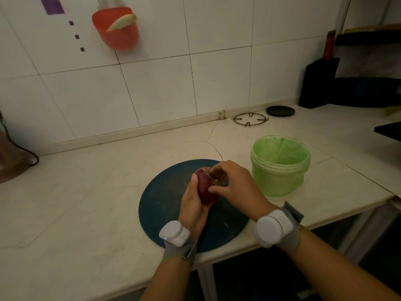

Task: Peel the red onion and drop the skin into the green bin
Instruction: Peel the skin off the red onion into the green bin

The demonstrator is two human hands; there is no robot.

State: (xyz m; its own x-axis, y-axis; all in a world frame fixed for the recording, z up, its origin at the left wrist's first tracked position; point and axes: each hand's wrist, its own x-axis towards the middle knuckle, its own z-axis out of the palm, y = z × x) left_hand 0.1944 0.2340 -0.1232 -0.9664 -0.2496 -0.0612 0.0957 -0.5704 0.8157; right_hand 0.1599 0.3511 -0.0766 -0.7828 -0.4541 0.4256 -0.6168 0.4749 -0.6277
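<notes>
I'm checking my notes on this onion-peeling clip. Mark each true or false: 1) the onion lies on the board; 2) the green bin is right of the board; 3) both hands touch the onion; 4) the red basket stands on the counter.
1) False: the red onion is held above the round dark board.
2) True: the green bin stands to its right.
3) True: left hand cradles it, right hand picks at its end.
4) False: the red basket hangs on the tiled wall.

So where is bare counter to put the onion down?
Bare counter lies left of the round board, up to the wall. Another patch lies behind the board, toward the wire ring. It is crowded between the hands and the green bin.
</notes>
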